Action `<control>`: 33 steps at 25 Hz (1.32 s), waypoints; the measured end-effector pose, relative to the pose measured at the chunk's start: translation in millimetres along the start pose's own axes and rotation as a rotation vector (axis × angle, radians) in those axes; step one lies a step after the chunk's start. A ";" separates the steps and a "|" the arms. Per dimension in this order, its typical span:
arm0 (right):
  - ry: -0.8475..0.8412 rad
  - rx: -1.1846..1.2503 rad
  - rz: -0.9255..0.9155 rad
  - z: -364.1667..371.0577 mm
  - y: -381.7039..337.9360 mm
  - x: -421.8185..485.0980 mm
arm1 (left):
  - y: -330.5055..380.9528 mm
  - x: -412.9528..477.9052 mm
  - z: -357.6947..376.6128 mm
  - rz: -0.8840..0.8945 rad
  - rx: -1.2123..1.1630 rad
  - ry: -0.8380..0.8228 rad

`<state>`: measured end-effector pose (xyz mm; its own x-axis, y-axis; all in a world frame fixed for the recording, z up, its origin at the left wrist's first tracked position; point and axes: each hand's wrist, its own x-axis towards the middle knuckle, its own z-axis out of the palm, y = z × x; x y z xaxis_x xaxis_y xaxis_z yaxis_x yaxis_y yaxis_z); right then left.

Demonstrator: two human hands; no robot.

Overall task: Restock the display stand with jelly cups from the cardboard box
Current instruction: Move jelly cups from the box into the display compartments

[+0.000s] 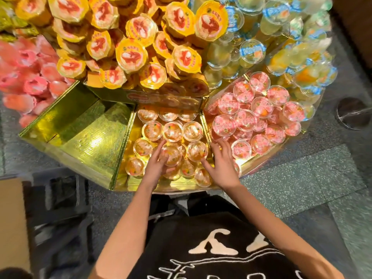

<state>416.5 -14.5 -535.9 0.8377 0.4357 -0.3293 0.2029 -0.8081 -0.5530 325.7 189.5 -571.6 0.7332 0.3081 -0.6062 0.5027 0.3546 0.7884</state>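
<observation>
The tiered gold foil-lined display stand (118,158) occupies the far half of the scene and is divided into wedge-shaped compartments. The left hand (159,166) is positioned over the middle compartment (141,184); its grip is closed round one clear plastic jelly cup with orange filling (172,157), fingers curled over the far side and thumb on the near side. This held cup sits on top of the other clear orange-filled cups (173,130), which lie in rows in the same compartment. The right hand (223,162) is just right of it with its grip released: fingers are straight and spread, fingertips at the gold divider (205,127) between the middle and right compartments, thumb just beside a neighbouring clear cup (197,151). The right compartment (251,161) contains pink-lidded cups (245,119). The left compartment (86,135) shows its bare gold floor. On the far tier are piled yellow-lidded cups (130,55), with pink cups (30,77) at far left and blue-rimmed clear cups (251,50) at far right. The brown cardboard box (12,218) stands on the speckled floor (302,188) at near left, well apart from both hands.
</observation>
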 end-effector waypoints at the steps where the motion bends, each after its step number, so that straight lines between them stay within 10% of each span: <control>1: -0.032 -0.016 -0.009 2.3 2.9 1.9 | -4.3 1.8 0.9 0.000 -0.016 0.012; 11: -0.215 -0.224 -0.001 32.3 1.1 28.5 | -20.7 22.1 25.5 0.007 0.084 0.122; 33: -0.069 -0.319 -0.016 29.0 4.8 26.0 | -22.1 26.7 45.4 -0.055 0.345 0.269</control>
<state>424.6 4.4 -569.3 0.7993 0.4659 -0.3795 0.3731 -0.8799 -0.2944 355.0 149.8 -600.4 0.5783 0.5324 -0.6181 0.6950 0.0753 0.7151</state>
